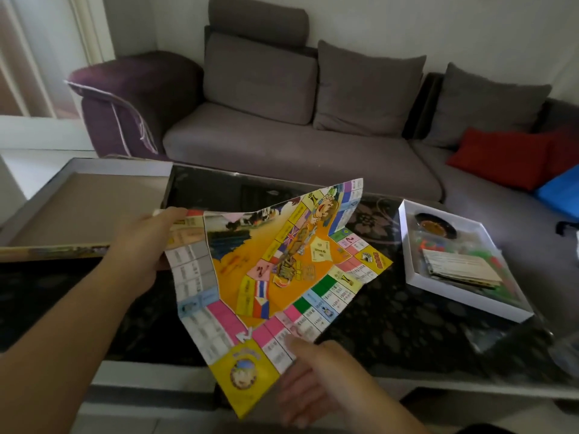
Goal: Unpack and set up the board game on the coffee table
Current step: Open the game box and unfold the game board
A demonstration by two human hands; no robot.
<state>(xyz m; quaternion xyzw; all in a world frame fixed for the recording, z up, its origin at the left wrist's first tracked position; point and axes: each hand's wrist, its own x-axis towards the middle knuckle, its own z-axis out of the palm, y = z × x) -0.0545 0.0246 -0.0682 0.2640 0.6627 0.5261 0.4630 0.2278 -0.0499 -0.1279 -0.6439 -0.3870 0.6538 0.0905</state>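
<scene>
Your 2 hands, left hand (141, 242) and right hand (313, 374), pinch the half-unfolded paper board (275, 277) above the desk (391, 324). Next, spread it flat mid-frame, between lid (84, 208) and tray (463, 296).

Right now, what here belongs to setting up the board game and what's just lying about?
Part of the job:
- paper game board, half unfolded, held by left hand and right hand
- white box tray of game pieces
- box lid, upturned
- coffee table

Just lying about:
- sofa
- red cushion
- blue cushion
</scene>
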